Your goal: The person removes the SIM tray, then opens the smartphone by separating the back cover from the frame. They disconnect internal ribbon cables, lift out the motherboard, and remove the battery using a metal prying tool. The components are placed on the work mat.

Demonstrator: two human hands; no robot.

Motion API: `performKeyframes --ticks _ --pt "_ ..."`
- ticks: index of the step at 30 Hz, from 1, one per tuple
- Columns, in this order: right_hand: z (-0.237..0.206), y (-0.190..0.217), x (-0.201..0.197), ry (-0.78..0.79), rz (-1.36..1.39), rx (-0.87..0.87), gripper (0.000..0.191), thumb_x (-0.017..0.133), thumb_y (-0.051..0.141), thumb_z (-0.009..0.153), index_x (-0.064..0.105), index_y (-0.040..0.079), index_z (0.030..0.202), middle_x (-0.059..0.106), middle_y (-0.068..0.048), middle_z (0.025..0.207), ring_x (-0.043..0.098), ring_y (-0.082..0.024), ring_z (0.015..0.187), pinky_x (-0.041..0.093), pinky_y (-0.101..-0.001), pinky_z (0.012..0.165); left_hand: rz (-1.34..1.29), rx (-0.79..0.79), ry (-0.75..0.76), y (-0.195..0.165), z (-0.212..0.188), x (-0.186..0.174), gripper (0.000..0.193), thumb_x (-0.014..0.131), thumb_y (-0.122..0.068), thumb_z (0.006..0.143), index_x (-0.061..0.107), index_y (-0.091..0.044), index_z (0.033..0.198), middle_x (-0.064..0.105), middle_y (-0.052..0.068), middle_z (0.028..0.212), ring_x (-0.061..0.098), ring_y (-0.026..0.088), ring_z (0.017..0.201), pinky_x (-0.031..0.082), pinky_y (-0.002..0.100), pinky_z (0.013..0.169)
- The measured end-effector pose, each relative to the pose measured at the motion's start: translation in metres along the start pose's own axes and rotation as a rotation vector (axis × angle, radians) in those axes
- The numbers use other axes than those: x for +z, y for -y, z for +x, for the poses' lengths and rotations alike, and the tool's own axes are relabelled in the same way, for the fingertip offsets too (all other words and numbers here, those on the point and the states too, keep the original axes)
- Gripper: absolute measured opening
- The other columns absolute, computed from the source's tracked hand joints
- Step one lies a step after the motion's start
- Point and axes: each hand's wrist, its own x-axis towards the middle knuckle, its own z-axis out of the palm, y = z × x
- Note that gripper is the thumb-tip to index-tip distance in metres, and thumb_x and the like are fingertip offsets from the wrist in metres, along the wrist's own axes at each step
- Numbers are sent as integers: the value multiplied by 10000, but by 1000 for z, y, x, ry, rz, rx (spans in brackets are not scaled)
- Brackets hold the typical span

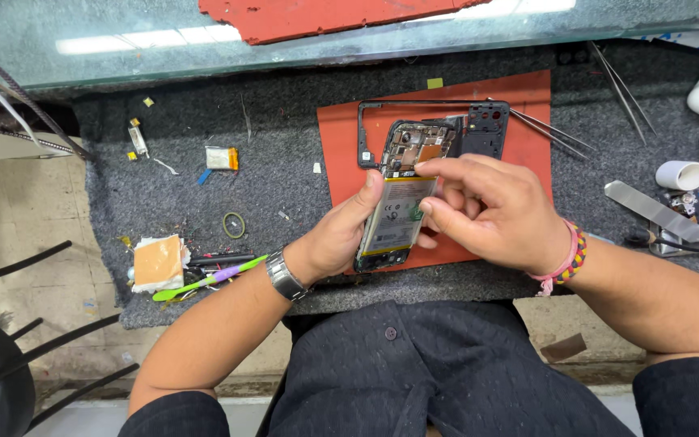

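Head view looks straight down on a dark grey felt work surface point(285, 194) that spans the bench, with a glass shelf point(123, 40) along its far edge. On the felt lies an orange-red mat point(341, 162), and over its near part both forearms come in from the bottom corners, bent so that the hands meet in the middle. The left hand point(337, 239), with a metal watch point(285, 275) on its wrist, cradles an opened phone point(398, 202) from below and from the left side, thumb pressed along the phone's left edge, fingers curled under its back; the grip is closed firmly on the phone, which is tilted with its top end pointing away and its battery and circuit board facing up. The right hand point(487, 210), a braided bracelet point(566, 263) on its wrist, arches over the phone's right side, palm down, index finger stretched to the upper edge by the board and thumb set on the battery; it pinches narrowly, and I cannot tell whether anything small sits between the fingertips. Just beyond the phone a black frame piece point(479, 129) rests on the mat, with tweezers point(552, 129) beside it. Left on the felt lie a green and purple pry tool point(204, 283), a rubber ring point(234, 225) and a small yellow part point(222, 158).
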Motion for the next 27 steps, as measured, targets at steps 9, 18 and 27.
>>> performKeyframes --ticks 9,18,27 --pt "0 2 3 30 10 -29 443 777 83 884 662 51 1311 580 9 738 500 -50 538 407 -228 481 18 3 -2 0 1 2 828 222 -653 1071 472 18 1487 604 153 1362 673 265 1181 545 400 1072" --pt "-4 -1 8 46 43 -36 481 760 59 879 647 25 1345 562 13 697 480 -51 536 386 -241 487 88 8 -2 3 3 1 836 243 -665 1057 454 18 1491 589 139 1375 634 226 1250 526 385 1100" --pt "-7 -8 13 -56 223 118 242 745 36 919 722 -5 1156 617 -1 824 539 -26 650 421 -208 551 80 -20 5 8 5 1 800 269 -653 1062 447 3 1485 591 160 1335 626 245 1228 527 404 1075"
